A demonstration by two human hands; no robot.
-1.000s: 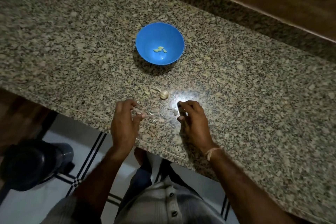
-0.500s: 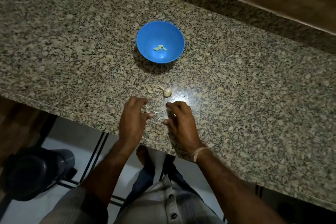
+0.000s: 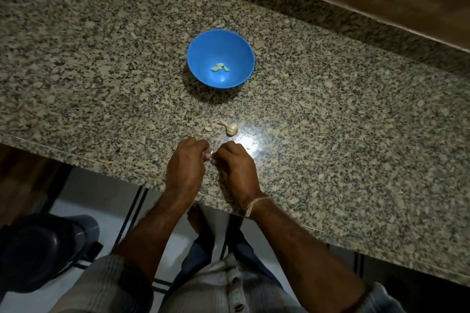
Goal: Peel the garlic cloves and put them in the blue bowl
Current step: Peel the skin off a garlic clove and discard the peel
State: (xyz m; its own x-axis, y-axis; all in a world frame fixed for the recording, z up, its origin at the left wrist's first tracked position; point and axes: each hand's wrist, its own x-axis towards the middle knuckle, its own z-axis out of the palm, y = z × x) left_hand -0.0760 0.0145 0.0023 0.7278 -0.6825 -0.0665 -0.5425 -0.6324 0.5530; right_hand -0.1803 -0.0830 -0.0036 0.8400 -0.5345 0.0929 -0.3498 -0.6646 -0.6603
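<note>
Garlic clove (image 3: 209,157): small, pale, mostly hidden, held above the near edge of the tabletop (image 3: 101,58). Left hand (image 3: 187,162) and right hand (image 3: 235,165): both curled, fingertips meeting, each pinching the clove from its own side. Garlic bulb remnant (image 3: 232,129): lies on the tabletop just beyond the hands, stem pointing left. Loose clove (image 3: 208,129): unpeeled, just left of the remnant. Blue bowl (image 3: 203,58): upright, farther back, well apart from the hands. Peeled cloves (image 3: 220,67): a few, clustered at the bowl's bottom. Tabletop: speckled granite with a bright glare spot beside the right hand. Thread band (image 3: 254,204): around the right wrist.
</note>
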